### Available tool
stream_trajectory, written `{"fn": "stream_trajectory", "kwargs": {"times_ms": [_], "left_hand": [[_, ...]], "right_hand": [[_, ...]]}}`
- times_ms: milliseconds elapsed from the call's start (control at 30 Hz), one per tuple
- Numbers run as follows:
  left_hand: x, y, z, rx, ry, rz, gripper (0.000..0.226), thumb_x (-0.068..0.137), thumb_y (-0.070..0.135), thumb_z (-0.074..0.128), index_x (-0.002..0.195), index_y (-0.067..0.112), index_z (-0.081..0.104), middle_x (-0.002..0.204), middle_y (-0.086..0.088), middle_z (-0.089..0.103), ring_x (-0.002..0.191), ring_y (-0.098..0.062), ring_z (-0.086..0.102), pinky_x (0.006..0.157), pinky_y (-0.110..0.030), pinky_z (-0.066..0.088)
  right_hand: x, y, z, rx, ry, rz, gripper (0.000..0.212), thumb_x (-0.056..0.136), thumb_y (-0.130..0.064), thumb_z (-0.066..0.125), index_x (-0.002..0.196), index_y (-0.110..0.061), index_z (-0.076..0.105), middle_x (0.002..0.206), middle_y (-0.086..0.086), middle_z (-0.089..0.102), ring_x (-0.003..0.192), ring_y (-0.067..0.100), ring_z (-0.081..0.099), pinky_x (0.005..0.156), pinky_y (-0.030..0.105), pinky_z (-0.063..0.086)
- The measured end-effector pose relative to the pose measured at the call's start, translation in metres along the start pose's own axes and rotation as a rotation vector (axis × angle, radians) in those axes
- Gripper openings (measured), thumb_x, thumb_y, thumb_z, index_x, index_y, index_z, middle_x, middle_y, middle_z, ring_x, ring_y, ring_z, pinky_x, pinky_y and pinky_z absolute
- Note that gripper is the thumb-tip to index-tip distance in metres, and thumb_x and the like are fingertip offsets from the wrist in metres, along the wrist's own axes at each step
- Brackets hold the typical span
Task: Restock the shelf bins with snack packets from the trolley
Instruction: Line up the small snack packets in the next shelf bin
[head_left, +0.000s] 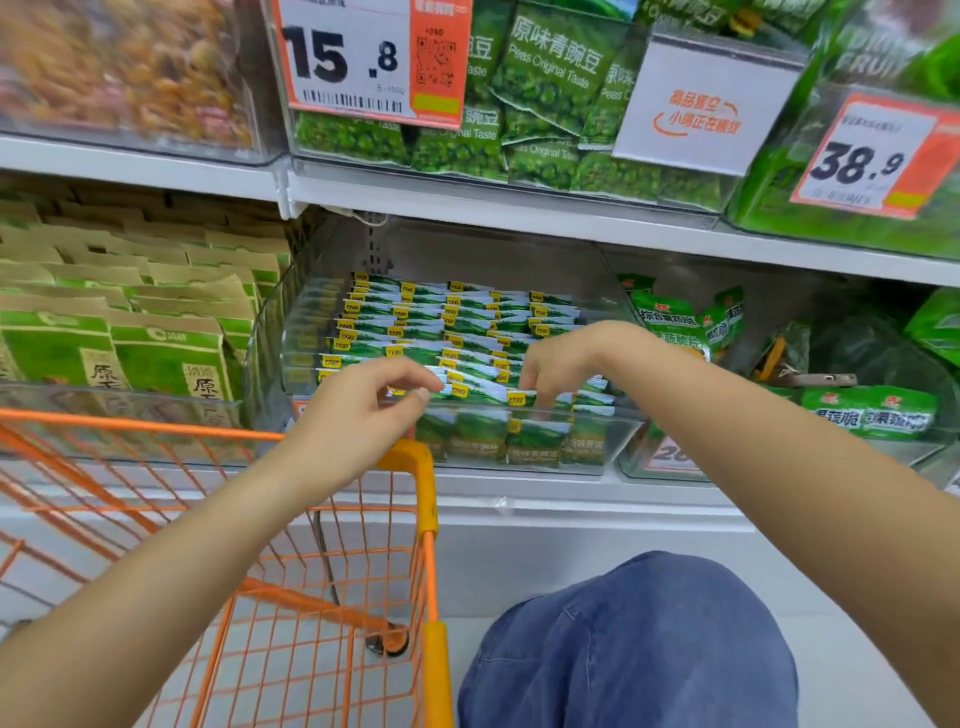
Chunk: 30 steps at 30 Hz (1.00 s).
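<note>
Green packets (470, 387) in clear bin (618, 441) | both hands' fingers (540, 384) touching front row

"15.8" tag (363, 57), "38.9" tag (878, 156)

This was a shop, a supermarket snack aisle. White shelves (519, 213) carried clear bins (613, 441) packed with green snack packets (467, 332), orange price tags (371, 60) hung on the bins, and an orange wire trolley (332, 571) stood alongside.
</note>
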<state>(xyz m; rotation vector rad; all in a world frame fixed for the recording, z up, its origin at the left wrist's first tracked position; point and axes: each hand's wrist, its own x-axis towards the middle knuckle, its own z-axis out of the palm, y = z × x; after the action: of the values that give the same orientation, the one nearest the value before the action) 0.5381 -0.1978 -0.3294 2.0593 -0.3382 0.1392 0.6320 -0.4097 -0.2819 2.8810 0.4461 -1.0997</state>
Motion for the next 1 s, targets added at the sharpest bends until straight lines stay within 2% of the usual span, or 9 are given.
{"fn": "stream_trajectory", "kwargs": {"times_ms": [133,200,233,300,400,467,667,833,1000], "left_hand": [[-0.013,0.004,-0.009,-0.013,0.049,0.002,0.019,0.093,0.012,0.058,0.091,0.027,0.069,0.096,0.006,0.070,0.077,0.001,0.064,0.066,-0.010,0.047],[-0.012,0.007,-0.016,-0.002,0.091,0.013,0.019,0.092,0.014,0.058,0.090,0.030,0.069,0.093,0.012,0.069,0.075,-0.002,0.061,0.062,-0.015,0.044],[-0.011,0.008,-0.019,0.004,0.114,0.025,0.020,0.092,0.016,0.058,0.090,0.031,0.069,0.091,0.017,0.067,0.070,-0.002,0.059,0.061,-0.017,0.041],[-0.011,0.008,-0.024,0.003,0.145,0.038,0.019,0.093,0.016,0.058,0.089,0.031,0.070,0.079,0.026,0.063,0.057,0.003,0.051,0.055,-0.013,0.034],[-0.013,0.004,-0.026,0.023,0.136,0.028,0.019,0.093,0.017,0.057,0.089,0.031,0.070,0.080,0.025,0.064,0.052,-0.008,0.051,0.051,-0.016,0.038],[-0.015,0.002,-0.026,0.056,0.111,0.030,0.019,0.093,0.018,0.057,0.090,0.033,0.069,0.096,0.019,0.065,0.072,-0.019,0.062,0.067,-0.022,0.046],[-0.020,0.003,-0.027,0.113,0.092,0.027,0.019,0.094,0.018,0.055,0.094,0.031,0.068,0.105,0.019,0.062,0.098,0.001,0.057,0.074,-0.004,0.040],[-0.020,-0.002,-0.033,0.106,0.118,0.021,0.018,0.093,0.020,0.056,0.092,0.034,0.068,0.107,0.015,0.064,0.094,-0.003,0.059,0.080,-0.025,0.048],[-0.021,-0.005,-0.032,0.122,0.098,0.011,0.017,0.094,0.022,0.055,0.092,0.033,0.068,0.107,0.012,0.063,0.088,0.002,0.056,0.077,-0.027,0.045]], "right_hand": [[0.000,0.000,0.005,-0.024,0.088,-0.002,0.025,0.092,-0.018,0.061,0.070,-0.018,0.050,0.073,-0.010,0.040,0.065,0.012,0.039,0.060,0.027,0.034],[-0.007,0.005,0.006,0.120,0.142,-0.033,0.013,0.092,-0.029,0.060,0.095,-0.019,0.067,0.095,-0.012,0.055,0.087,0.009,0.053,0.078,0.024,0.044],[-0.009,0.009,0.006,0.200,0.185,-0.025,0.026,0.093,-0.033,0.059,0.110,-0.016,0.068,0.108,-0.010,0.059,0.100,0.012,0.057,0.086,0.027,0.047],[-0.008,0.012,0.006,0.238,0.304,0.008,0.029,0.095,-0.028,0.057,0.115,-0.010,0.068,0.117,-0.001,0.065,0.103,0.020,0.061,0.085,0.031,0.050],[0.002,0.010,0.010,0.091,0.369,0.032,0.022,0.092,-0.012,0.058,0.110,-0.011,0.070,0.114,0.001,0.067,0.098,0.016,0.061,0.080,0.026,0.049],[0.004,0.006,0.009,0.057,0.347,0.055,0.023,0.091,-0.007,0.058,0.111,-0.011,0.069,0.110,0.001,0.066,0.091,0.014,0.059,0.075,0.025,0.046],[0.006,0.003,0.020,-0.104,0.423,0.101,0.024,0.086,-0.007,0.050,0.100,-0.001,0.069,0.108,0.019,0.067,0.102,0.035,0.061,0.082,0.047,0.053],[-0.008,0.008,0.025,-0.128,0.679,0.133,0.016,0.085,-0.015,0.057,0.082,-0.024,0.069,0.087,-0.010,0.070,0.085,0.017,0.063,0.065,0.029,0.047],[-0.010,0.017,0.025,0.088,0.624,-0.005,0.013,0.089,-0.028,0.065,0.088,-0.017,0.072,0.080,-0.003,0.069,0.080,0.014,0.065,0.073,0.032,0.053]]}}
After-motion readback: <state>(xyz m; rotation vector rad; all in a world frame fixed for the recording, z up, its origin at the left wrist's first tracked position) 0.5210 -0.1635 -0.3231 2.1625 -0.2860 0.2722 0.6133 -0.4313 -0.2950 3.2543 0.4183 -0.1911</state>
